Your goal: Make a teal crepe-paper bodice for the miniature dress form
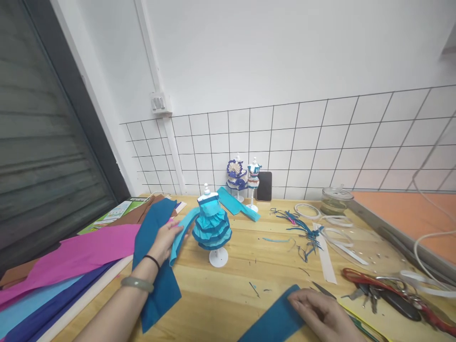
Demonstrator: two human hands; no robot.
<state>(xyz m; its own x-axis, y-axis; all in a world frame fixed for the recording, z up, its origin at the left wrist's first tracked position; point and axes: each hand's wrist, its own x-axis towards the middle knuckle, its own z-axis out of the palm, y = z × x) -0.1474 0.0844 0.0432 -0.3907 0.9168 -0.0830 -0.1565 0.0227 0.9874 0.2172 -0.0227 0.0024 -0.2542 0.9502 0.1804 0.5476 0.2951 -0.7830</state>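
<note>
A small white dress form on a round base wears a tiered turquoise dress (212,223) with dark blue edges, and it stands upright mid-table. Just left of it, my left hand (167,240) has its fingers closed on a light turquoise crepe paper strip (181,235); part of the grip is hidden behind the strip. Beneath that wrist lies a large dark blue crepe paper piece (162,294). At the front, my right hand (320,313) pinches the corner of a dark blue crepe paper strip (274,318). Scissors (359,318) lie partly under this hand.
Folded coloured sheets (96,247) cover the left side. Behind stand two small dressed forms (237,178), a phone (264,186) and another turquoise strip (235,204). To the right are scraps (309,235), tape rolls (307,211), a glass jar (335,202) and keys (372,294).
</note>
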